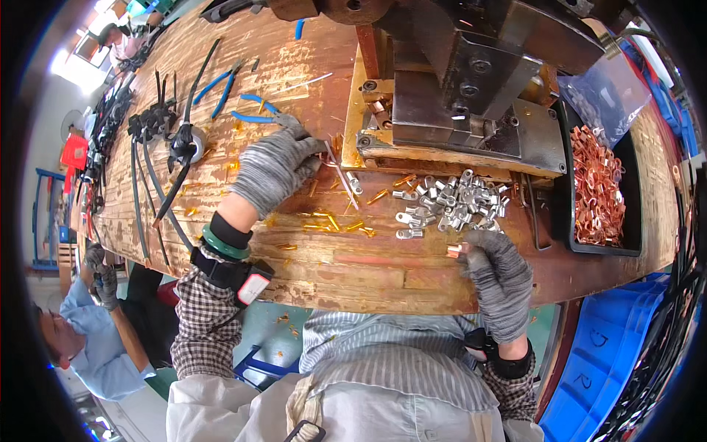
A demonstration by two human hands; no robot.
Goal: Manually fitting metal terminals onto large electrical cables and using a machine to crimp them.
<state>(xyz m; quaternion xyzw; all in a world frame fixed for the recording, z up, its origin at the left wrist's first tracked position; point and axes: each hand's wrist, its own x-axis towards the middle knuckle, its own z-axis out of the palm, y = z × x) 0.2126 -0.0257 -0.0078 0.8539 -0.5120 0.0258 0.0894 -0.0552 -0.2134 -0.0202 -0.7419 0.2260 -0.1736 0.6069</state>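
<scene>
At the far left of the counter (pixel 353 283), black cables (pixel 152 121) lie beside a grey roll (pixel 196 146), with blue-handled pliers (pixel 221 103) beyond it. A second pair with blue handles (pixel 252 118) rests just past my gloved left grip (pixel 272 168). That grip has its fingers bent, tips at the upper end of a thin pale strip (pixel 343 177); whether they pinch it I cannot tell. Yellow slivers (pixel 331 219) are scattered to the right of my left wrist. Then comes a heap of silver lugs (pixel 456 206) in front of a dark metal press (pixel 456 110). Just nearer me, my gloved right grip (pixel 502 276) pinches a small copper piece (pixel 456 251) at the fingertips. Right of that are a bent hex key (pixel 532 214) and a black bin (pixel 608 250) holding copper lugs (pixel 596 191).
</scene>
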